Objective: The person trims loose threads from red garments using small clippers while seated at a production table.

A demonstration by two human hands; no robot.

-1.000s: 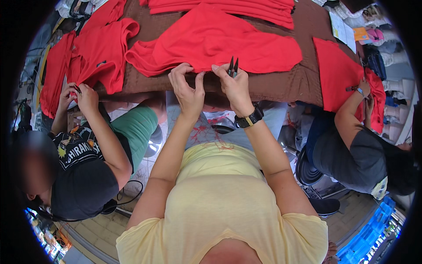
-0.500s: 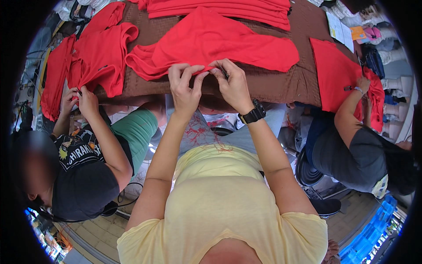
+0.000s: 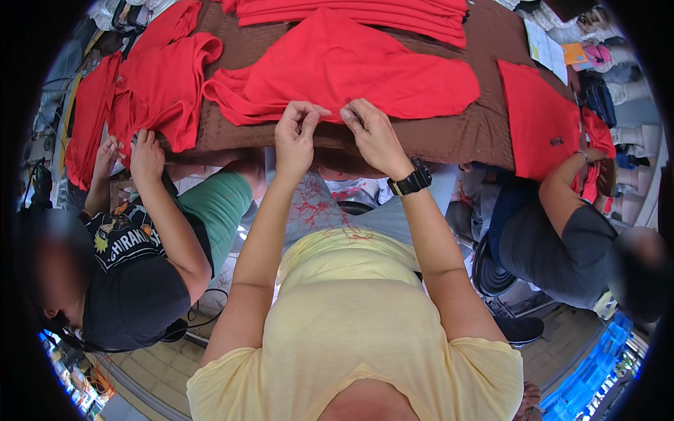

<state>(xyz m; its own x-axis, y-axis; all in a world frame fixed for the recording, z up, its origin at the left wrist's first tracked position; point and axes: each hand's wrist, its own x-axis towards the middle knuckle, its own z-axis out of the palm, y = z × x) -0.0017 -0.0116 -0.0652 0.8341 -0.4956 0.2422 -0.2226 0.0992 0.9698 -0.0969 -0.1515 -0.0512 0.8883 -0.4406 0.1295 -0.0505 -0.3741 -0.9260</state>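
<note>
A red knit garment [image 3: 351, 70] lies rumpled on the brown-covered table in front of me, its narrow end to the left. At its near edge my left hand [image 3: 299, 137] has thumb and fingers pinched on the cloth. Just to the right, my right hand [image 3: 372, 135] is closed, its fingertips near the same edge and apart from the left hand's. Whatever lies inside the right hand is mostly hidden by the fingers. A black watch [image 3: 410, 178] is on my right wrist.
Folded red garments [image 3: 351, 14] lie stacked at the far side of the brown table cover [image 3: 484, 91]. Co-workers sit left and right, their hands at red garments [image 3: 165, 91] and a red panel [image 3: 537, 119]. Paper sheets [image 3: 544, 49] lie far right. Red threads [image 3: 316, 207] litter my lap.
My hands have drawn slightly apart, the right one moving a little right and down. The dark tool seen in the right fingers before is now hidden. The right co-worker's head and hands have shifted.
</note>
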